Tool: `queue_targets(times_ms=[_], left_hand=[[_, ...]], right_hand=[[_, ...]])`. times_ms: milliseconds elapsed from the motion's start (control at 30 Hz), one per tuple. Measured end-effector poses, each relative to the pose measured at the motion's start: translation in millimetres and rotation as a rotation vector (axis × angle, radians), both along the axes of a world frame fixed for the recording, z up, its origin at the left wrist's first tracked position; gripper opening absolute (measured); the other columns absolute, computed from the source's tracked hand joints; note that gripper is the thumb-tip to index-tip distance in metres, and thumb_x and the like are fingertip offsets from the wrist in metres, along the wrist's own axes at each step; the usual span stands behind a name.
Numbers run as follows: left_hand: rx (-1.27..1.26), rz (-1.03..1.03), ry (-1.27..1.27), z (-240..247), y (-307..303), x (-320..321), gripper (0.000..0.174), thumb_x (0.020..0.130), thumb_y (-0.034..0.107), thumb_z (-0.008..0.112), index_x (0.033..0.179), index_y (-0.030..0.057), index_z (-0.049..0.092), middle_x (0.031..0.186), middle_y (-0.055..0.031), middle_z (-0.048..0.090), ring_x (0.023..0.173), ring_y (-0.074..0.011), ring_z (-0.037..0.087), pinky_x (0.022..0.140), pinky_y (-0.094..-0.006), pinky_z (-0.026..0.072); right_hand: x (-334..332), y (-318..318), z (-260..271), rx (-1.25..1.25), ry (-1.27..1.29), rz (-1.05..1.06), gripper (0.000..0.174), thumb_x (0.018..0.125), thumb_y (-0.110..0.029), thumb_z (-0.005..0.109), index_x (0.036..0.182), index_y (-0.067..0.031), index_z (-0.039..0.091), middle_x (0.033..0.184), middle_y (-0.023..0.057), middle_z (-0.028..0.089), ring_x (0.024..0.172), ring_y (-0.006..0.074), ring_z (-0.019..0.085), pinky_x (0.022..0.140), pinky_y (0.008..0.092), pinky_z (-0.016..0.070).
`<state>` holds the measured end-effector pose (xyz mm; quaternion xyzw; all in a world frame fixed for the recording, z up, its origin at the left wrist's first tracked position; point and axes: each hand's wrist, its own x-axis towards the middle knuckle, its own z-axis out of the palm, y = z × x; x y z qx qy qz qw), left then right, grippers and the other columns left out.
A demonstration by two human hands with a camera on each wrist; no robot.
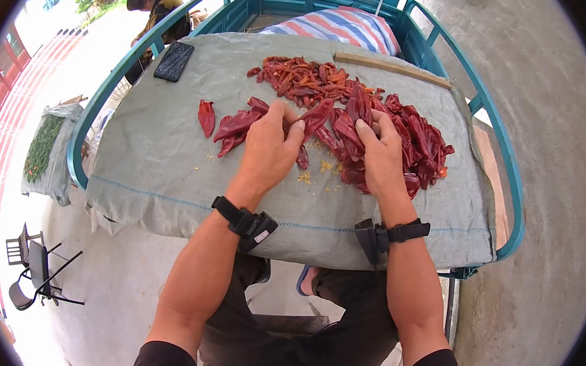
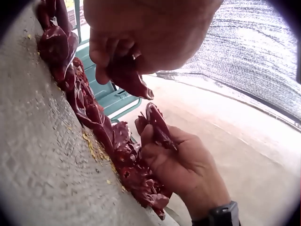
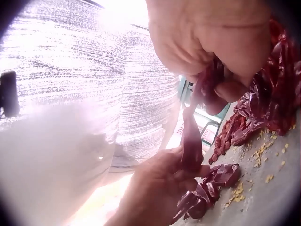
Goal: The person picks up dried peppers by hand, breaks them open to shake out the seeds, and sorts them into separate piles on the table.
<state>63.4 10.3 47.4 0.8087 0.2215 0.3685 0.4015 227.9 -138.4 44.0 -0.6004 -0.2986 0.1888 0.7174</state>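
Note:
My left hand pinches a dark red dried chili pepper between thumb and fingers; the left wrist view has this pepper pointing down from the fingers. Facing it, my right hand grips another dried chili, which in the left wrist view is a folded, hollow-looking piece. The two peppers' ends come close together between the hands. A heap of whole dried chilies lies under and beside the right hand. Several more chilies lie left of the left hand, with a single one farther out.
Smaller chili pieces are piled farther back on the grey cloth. Yellow seeds are scattered before the hands. A wooden stick and a phone lie on the cloth. Blue-green cart rails flank it. A person sits behind.

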Motion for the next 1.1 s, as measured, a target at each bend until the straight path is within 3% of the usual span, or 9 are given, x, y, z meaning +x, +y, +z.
queue_targets(times_ms=[133, 233, 333, 433, 633, 767, 867, 1000, 1100], left_hand=[[-0.449, -0.217, -0.016, -2.7, -9.2, 5.6, 0.022, 0.106, 0.018, 0.077, 0.106, 0.0029, 0.061, 0.091, -0.0045, 0.071, 0.081, -0.011, 0.071, 0.068, -0.0294, 0.0553], [-0.651, -0.382, -0.168, -6.9, -15.3, 9.3, 0.022, 0.105, 0.014, 0.079, 0.108, 0.0038, 0.06, 0.096, -0.0045, 0.072, 0.078, -0.0104, 0.071, 0.067, -0.0257, 0.0571], [-0.627, -0.362, -0.202, -9.8, -18.1, 11.8, 0.024, 0.102, 0.01, 0.081, 0.109, 0.003, 0.059, 0.096, -0.0048, 0.071, 0.077, -0.0109, 0.072, 0.069, -0.0268, 0.0589], [-0.35, -0.251, -0.1, -16.5, -14.4, 13.5, 0.024, 0.101, 0.007, 0.081, 0.11, 0.002, 0.059, 0.096, -0.005, 0.071, 0.079, -0.0104, 0.072, 0.07, -0.0274, 0.0598], [-0.111, -0.03, -0.021, -5.7, -9.4, 6.0, 0.019, 0.104, 0.006, 0.075, 0.112, 0.0, 0.058, 0.097, -0.0057, 0.07, 0.081, -0.0102, 0.071, 0.068, -0.0271, 0.0605], [-0.386, 0.02, -0.355, -2.1, 0.6, 6.6, 0.021, 0.101, 0.006, 0.076, 0.115, -0.0006, 0.062, 0.085, -0.0068, 0.07, 0.075, -0.0122, 0.068, 0.065, -0.0325, 0.0561], [-0.345, 0.088, -0.375, 0.0, 11.8, 0.7, 0.022, 0.103, 0.005, 0.074, 0.121, -0.0004, 0.062, 0.085, -0.0067, 0.071, 0.077, -0.0118, 0.069, 0.064, -0.032, 0.0565], [0.107, 0.309, -0.17, -3.4, 32.8, -16.0, 0.026, 0.1, 0.005, 0.074, 0.124, 0.0019, 0.064, 0.08, -0.0067, 0.069, 0.073, -0.0202, 0.069, 0.065, -0.0396, 0.0543], [0.225, 0.373, -0.143, -4.0, 45.6, -26.1, 0.026, 0.097, 0.005, 0.074, 0.122, 0.0039, 0.065, 0.079, -0.0068, 0.067, 0.069, -0.0249, 0.067, 0.066, -0.0436, 0.0517]], right_hand=[[-4.9, -1.1, 4.2, -0.018, 0.106, 0.028, 0.037, 0.112, -0.011, 0.066, 0.145, 0.0043, 0.06, 0.124, 0.0123, 0.073, 0.107, 0.0146, 0.071, 0.084, 0.0305, 0.0618], [-12.3, -2.1, 9.5, -0.056, 0.067, 0.03, 0.038, 0.111, -0.012, 0.066, 0.146, 0.0031, 0.059, 0.124, 0.0135, 0.073, 0.11, 0.0155, 0.071, 0.078, 0.0294, 0.0626], [-15.1, 0.5, 5.5, -0.104, -0.095, -0.046, 0.037, 0.11, -0.011, 0.066, 0.145, 0.0025, 0.06, 0.124, 0.0149, 0.073, 0.109, 0.0165, 0.072, 0.083, 0.0316, 0.0619], [-12.5, 4.1, -4.1, -0.177, -0.567, -0.196, 0.036, 0.109, -0.008, 0.066, 0.143, 0.0024, 0.061, 0.123, 0.0155, 0.074, 0.108, 0.0175, 0.073, 0.09, 0.0335, 0.06], [-17.4, 2.7, 0.8, -0.112, -0.251, -0.091, 0.033, 0.107, -0.006, 0.067, 0.138, 0.0033, 0.062, 0.12, 0.0139, 0.076, 0.109, 0.017, 0.071, 0.095, 0.033, 0.0575], [-10.9, 4.5, -4.2, -0.038, -0.095, -0.083, 0.032, 0.107, -0.005, 0.068, 0.137, 0.0036, 0.062, 0.119, 0.0124, 0.075, 0.107, 0.0162, 0.071, 0.094, 0.0326, 0.0574], [-11.1, 3.4, 0.6, -0.023, -0.086, -0.091, 0.032, 0.107, -0.005, 0.068, 0.138, 0.0035, 0.063, 0.118, 0.0121, 0.075, 0.105, 0.016, 0.071, 0.094, 0.0329, 0.0574], [-5.1, -1.6, 0.8, -0.084, -0.259, -0.141, 0.033, 0.106, -0.006, 0.069, 0.137, 0.0039, 0.064, 0.116, 0.0129, 0.075, 0.104, 0.0165, 0.07, 0.093, 0.0345, 0.0574], [-4.6, -3.0, 1.2, -0.116, -0.314, -0.155, 0.033, 0.105, -0.007, 0.069, 0.136, 0.0048, 0.064, 0.114, 0.0135, 0.075, 0.103, 0.0173, 0.07, 0.093, 0.0357, 0.0574]])
